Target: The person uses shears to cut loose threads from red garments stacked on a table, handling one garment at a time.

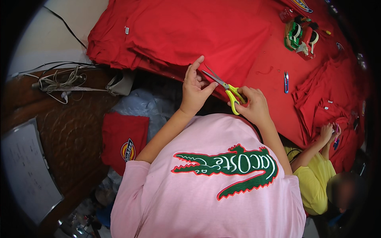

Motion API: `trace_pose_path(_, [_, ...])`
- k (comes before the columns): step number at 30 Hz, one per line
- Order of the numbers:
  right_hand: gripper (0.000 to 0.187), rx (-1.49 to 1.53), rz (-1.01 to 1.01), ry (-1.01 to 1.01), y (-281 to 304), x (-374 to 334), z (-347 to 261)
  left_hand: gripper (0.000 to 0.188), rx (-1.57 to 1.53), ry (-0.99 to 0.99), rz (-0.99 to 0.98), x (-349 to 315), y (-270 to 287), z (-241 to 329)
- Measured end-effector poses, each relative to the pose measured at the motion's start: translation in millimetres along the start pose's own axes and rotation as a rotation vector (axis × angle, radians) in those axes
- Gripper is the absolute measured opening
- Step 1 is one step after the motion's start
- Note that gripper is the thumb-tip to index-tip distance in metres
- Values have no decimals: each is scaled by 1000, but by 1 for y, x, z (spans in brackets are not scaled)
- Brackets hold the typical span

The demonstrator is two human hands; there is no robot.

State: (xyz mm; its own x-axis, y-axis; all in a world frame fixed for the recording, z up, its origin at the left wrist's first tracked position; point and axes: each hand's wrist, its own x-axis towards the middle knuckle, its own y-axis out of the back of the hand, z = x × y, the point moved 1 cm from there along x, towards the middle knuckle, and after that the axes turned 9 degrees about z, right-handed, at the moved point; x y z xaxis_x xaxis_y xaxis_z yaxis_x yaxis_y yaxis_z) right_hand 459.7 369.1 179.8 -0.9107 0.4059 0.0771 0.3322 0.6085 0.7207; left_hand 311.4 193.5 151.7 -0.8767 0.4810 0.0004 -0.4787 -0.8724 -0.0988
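My right hand grips the yellow-green handles of a pair of scissors. Their metal blades are parted and point up and left, toward my left hand. That hand is open at the near edge of a red garment, index finger stretched up and thumb held out beside the blades. Any thread between the blades is too fine to see. The red cloth lies spread in wide layers over the table, with a small white label near its left part.
Blue thread snips lie on the red surface, below green and red tape dispensers. At right, a person in yellow handles red cloth. A folded red garment sits on plastic at left, near tangled cables and a white panel.
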Motion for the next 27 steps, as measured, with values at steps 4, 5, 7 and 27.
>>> trace_pose_path(4, [30,76,-16,-62,-4,-2,4,85,-26,-26,12,0,1,2])
trace_pose_path(5, [29,89,-30,-100,-5,-2,4,84,-37,-34,18,0,1,2])
trace_pose_path(7, [27,110,-39,-145,-7,-5,6,80,-31,-85,52,0,-1,1])
trace_pose_path(27, [30,160,-53,-137,-23,22,2,87,-126,-10,105,12,12,-9])
